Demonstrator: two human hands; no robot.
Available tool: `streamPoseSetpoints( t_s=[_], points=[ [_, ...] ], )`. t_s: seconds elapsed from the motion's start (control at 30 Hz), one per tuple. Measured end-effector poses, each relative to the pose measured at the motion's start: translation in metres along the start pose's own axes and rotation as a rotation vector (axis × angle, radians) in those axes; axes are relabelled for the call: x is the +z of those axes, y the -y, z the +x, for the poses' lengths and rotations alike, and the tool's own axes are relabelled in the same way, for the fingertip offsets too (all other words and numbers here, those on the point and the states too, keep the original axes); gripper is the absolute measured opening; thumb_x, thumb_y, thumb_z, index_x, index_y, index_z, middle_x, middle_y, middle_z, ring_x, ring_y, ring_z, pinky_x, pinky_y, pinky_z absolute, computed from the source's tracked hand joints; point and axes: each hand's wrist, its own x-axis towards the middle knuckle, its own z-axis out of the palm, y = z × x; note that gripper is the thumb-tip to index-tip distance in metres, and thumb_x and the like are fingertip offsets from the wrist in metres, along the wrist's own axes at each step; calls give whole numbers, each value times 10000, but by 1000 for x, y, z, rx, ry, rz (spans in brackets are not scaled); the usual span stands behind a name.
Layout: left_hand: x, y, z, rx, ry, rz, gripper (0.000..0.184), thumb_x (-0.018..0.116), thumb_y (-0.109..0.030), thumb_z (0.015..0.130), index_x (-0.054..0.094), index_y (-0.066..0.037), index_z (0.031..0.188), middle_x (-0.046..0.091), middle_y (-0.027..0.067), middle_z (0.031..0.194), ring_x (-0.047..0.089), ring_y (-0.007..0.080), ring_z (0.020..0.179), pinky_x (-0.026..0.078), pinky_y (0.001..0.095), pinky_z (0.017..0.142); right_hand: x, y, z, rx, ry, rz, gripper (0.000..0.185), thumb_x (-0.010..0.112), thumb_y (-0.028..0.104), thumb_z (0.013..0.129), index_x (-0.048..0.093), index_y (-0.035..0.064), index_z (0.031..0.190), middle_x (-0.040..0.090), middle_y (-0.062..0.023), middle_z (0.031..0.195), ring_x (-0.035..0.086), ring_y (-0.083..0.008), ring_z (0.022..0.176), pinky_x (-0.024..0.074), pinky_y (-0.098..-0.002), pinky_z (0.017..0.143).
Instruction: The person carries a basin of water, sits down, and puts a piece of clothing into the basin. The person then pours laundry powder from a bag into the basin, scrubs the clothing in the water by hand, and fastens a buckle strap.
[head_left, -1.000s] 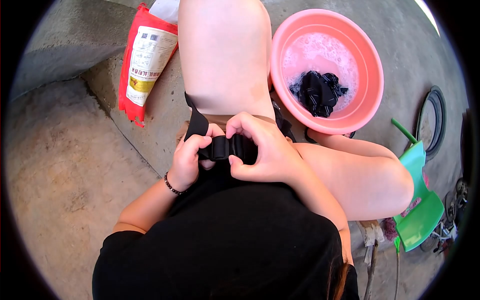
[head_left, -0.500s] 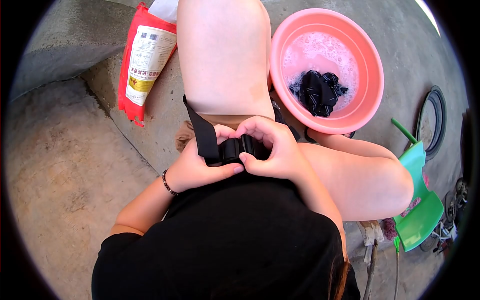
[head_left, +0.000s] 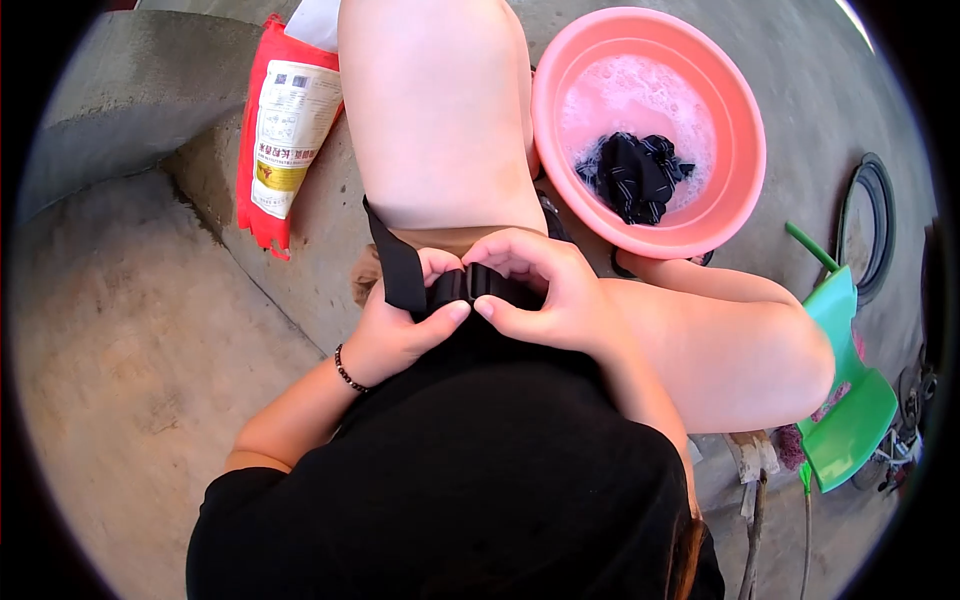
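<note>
A black buckle (head_left: pixel 468 287) on a wide black strap (head_left: pixel 398 270) lies at my waist, above the black shirt. My left hand (head_left: pixel 400 325) is closed on the buckle's left part, its thumb on the near side and its fingers behind. From the other side my right hand (head_left: pixel 548 298) pinches the right part between thumb and fingers. The two parts sit close together; whether they are joined I cannot tell. The strap runs from the buckle up past my left thigh.
A pink basin (head_left: pixel 745 180) with foamy water and dark cloth (head_left: pixel 640 178) stands ahead right. A red bag (head_left: pixel 257 160) lies ahead left. At right are a green plastic piece (head_left: pixel 850 430), a dark ring-shaped object (head_left: pixel 880 235) and sticks (head_left: pixel 755 530).
My left hand has shifted its grip, with its thumb now on the buckle. The view has moved slightly, and both hands remain at the strap.
</note>
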Motion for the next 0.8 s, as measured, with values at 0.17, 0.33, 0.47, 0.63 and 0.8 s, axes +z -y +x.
streamPoseSetpoints(
  t_s=[0.17,0.33,0.47,0.63,0.8],
  points=[
    [-21,-7,2,-127,-277,-383,269,505,-269,913,477,-64,1085,368,-37,667,236,32,414,174,196,368,-23,3,-33,-30,-365,-169,175,637,50,796,559,-7,943,574,-44,807,562,-95,712,475,-227,668],
    [-23,-6,4,-143,-325,-444,312,502,-324,909,487,-71,1091,354,-37,669,229,32,412,164,193,371,-4,3,-57,-90,-506,-527,89,643,45,770,566,4,755,517,-46,665,520,-132,608,448,-255,581],
    [-33,-3,3,-220,-151,-444,264,512,-325,899,470,-78,984,522,68,689,249,32,387,169,195,346,1,16,-61,-1,-247,-658,97,653,63,755,567,21,737,531,-62,670,536,-183,616,447,-289,575],
    [-31,1,3,-147,-64,-203,310,517,-357,869,465,-65,959,490,35,652,226,44,377,152,203,346,12,8,-44,-17,-154,-643,138,672,118,747,594,43,832,566,-82,743,563,-230,706,463,-328,633],
    [-33,3,1,-167,-40,-434,250,521,-288,816,424,-100,950,476,22,663,224,43,375,154,198,345,25,1,-29,-302,-322,-793,381,710,176,711,560,81,1048,562,-122,976,527,-291,974,450,-378,800]
  ],
)
